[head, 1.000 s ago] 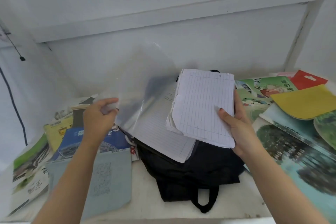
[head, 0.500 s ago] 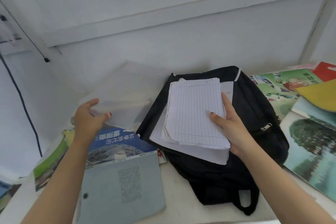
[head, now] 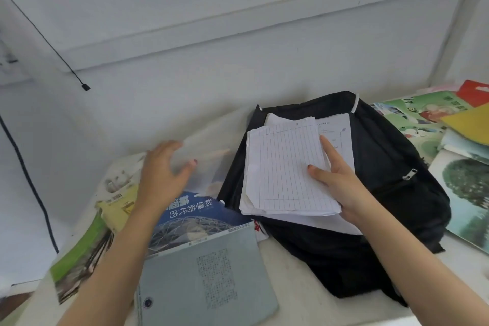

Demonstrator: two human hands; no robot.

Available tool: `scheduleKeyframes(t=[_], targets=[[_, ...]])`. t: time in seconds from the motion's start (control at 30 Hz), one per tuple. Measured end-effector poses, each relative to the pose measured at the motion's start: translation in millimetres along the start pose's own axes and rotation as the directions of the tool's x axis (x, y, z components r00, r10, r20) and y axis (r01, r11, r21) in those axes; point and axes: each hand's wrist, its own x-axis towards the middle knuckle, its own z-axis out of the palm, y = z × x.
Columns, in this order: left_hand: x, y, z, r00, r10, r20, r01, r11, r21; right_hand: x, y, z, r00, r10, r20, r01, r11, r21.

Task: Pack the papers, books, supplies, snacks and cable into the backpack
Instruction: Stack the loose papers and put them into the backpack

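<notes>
My right hand (head: 341, 185) grips the papers (head: 291, 174): thumb pressed on the top sheet (head: 280, 151), forefinger laid straight along its right edge, the other fingers hidden under the stack. The papers lie on the black backpack (head: 391, 156), which lies flat on the white table (head: 299, 304). The top sheet is white and ruled with thin lines inside a drawn frame; its left edge is ragged and its lower left corner curls. A printed sheet (head: 341, 127) shows behind it at the upper right, its print too small to read, and a larger plain sheet (head: 325, 222) juts out below. I cannot tell whether the backpack is unzipped; only one zip pull (head: 409, 174) shows. My left hand (head: 164, 169) is blurred over a clear plastic sleeve (head: 209, 145) beside the backpack, and I cannot tell whether it clutches or merely touches it. My forearm covers part of a blue book (head: 195, 209). The picture books (head: 423, 114) at right are cut off.
</notes>
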Motion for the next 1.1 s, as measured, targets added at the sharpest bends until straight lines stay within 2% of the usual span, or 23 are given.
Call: scheduleKeyframes(t=[0.1,0.2,0.37,0.6,0.7,0.83,1.0,1.1], targets=[[-4,10,8,0.97,0.039,0.238,-0.031,0.999,-0.034,1,3,4,0.999,0.02,-0.029,-0.02,1.0,-0.015],[-2,13,16,0.936,0.004,0.351,-0.023,0.998,0.051,0,4,5,0.998,0.035,-0.044,-0.036,0.999,-0.028],[3,2,23,0.942,-0.016,0.336,-0.016,0.996,0.093,0,7,4,0.997,0.053,-0.06,-0.055,0.998,-0.04],[5,0,25,0.956,0.116,0.27,-0.173,0.965,0.199,-1,12,7,0.995,0.057,-0.086,-0.066,0.993,-0.098],[7,2,21,0.943,0.151,0.296,-0.233,0.935,0.266,-2,12,8,0.994,0.059,-0.088,-0.069,0.991,-0.112],[12,3,19,0.898,0.234,0.373,-0.338,0.91,0.242,-4,12,8,0.994,0.059,-0.096,-0.07,0.991,-0.117],[13,7,16,0.888,0.222,0.402,-0.352,0.892,0.285,-7,12,7,0.993,0.071,-0.097,-0.079,0.994,-0.081],[14,4,16,0.879,0.265,0.397,-0.398,0.866,0.304,-7,12,8,0.993,0.074,-0.097,-0.081,0.995,-0.066]])
